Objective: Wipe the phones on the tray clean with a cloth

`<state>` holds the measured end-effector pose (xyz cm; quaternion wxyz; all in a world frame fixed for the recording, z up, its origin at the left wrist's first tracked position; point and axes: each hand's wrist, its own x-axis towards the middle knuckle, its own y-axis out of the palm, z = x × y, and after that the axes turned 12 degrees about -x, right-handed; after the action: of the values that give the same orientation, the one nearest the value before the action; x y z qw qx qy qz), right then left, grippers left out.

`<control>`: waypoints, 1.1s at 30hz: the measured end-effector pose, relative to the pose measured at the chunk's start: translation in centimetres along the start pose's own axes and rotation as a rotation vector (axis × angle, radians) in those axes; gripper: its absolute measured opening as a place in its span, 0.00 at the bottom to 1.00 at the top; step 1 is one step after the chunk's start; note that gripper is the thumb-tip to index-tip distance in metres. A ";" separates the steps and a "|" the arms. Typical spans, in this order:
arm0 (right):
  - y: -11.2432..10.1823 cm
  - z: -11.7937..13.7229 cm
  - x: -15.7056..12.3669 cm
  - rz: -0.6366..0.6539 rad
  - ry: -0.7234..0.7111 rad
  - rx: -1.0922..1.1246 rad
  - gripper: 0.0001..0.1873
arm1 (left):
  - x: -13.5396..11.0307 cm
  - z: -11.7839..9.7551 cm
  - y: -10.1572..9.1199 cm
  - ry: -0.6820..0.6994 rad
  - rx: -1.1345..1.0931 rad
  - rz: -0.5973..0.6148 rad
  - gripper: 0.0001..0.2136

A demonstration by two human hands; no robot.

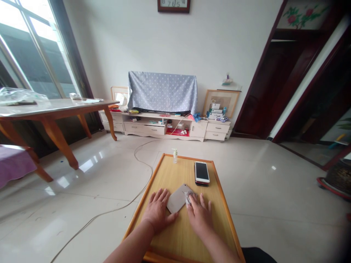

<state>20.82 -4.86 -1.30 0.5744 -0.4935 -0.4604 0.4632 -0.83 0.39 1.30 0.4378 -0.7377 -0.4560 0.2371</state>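
Note:
A grey phone-sized slab (177,198) lies face down on the small wooden table (219,197). My left hand (158,210) rests flat beside it, fingers spread, thumb against its lower edge. With its fingers together, my right hand (199,213) presses a small whitish cloth or wipe (188,195) onto the slab's right corner. Farther back on the table lie a phone (202,172) with a dark screen and a small clear pump bottle (174,156).
A white cable (137,153) snakes over the glossy tiled floor to the left. A wooden table (55,109) stands far left, a white TV cabinet (164,128) with a cloth-covered screen (162,92) at the back wall, and a dark doorway (287,80) at right.

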 end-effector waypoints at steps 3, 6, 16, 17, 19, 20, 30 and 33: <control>-0.4 0.3 -0.1 -0.013 -0.013 0.007 0.26 | 0.0 0.1 0.1 0.005 0.008 -0.006 0.44; -0.5 1.4 -2.0 -0.012 -0.129 0.056 0.25 | 0.1 0.3 0.3 0.016 0.006 -0.026 0.43; -0.4 0.6 -1.1 -0.026 -0.079 0.065 0.25 | 0.1 0.5 0.6 0.022 0.023 -0.041 0.42; -0.5 0.7 -0.6 -0.031 -0.070 0.064 0.25 | 0.1 0.5 0.5 0.022 0.022 -0.039 0.42; -0.7 1.5 -0.2 -0.041 -0.105 0.077 0.25 | 0.1 0.4 0.5 0.022 0.018 -0.036 0.42; -0.8 2.0 -0.2 -0.047 -0.144 0.092 0.24 | 0.1 0.4 0.5 0.022 0.016 -0.035 0.42; 0.1 0.9 1.1 -0.147 -0.166 0.119 0.21 | 0.2 0.1 0.2 0.024 0.026 -0.037 0.42; 0.6 -0.7 2.2 -0.213 -0.115 0.113 0.19 | 0.2 0.3 0.5 0.037 0.032 -0.063 0.40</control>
<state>21.81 -2.71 -1.76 0.6199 -0.3814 -0.5156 0.4521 -0.75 0.57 0.73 0.4652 -0.7200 -0.4671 0.2169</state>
